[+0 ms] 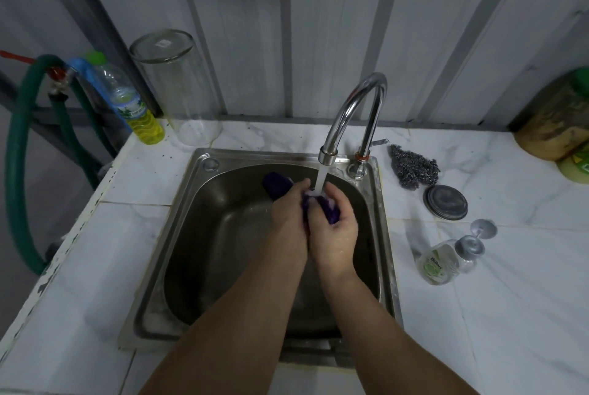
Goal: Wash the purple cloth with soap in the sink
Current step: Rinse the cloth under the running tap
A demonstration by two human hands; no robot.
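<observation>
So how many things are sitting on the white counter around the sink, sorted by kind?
Bottles: 2, the yellow-liquid bottle and the soap bottle lying on its side
Glass jars: 1, the upturned glass jar
Scourers: 1, the steel scourer
Lids: 1, the round lid
Total: 5

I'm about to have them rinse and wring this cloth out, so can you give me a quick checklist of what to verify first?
1. Water running from the faucet onto the purple cloth: ok.
2. Both hands hold the cloth, left hand and right hand: ok.
3. Cloth over the sink basin, not the counter: ok.
4. Suds on the cloth: ok, white foam shows under the stream.
5. Drain open: cannot tell, the arms hide it.
6. Soap bottle within reach: ok, lying on the counter to the right.
</observation>
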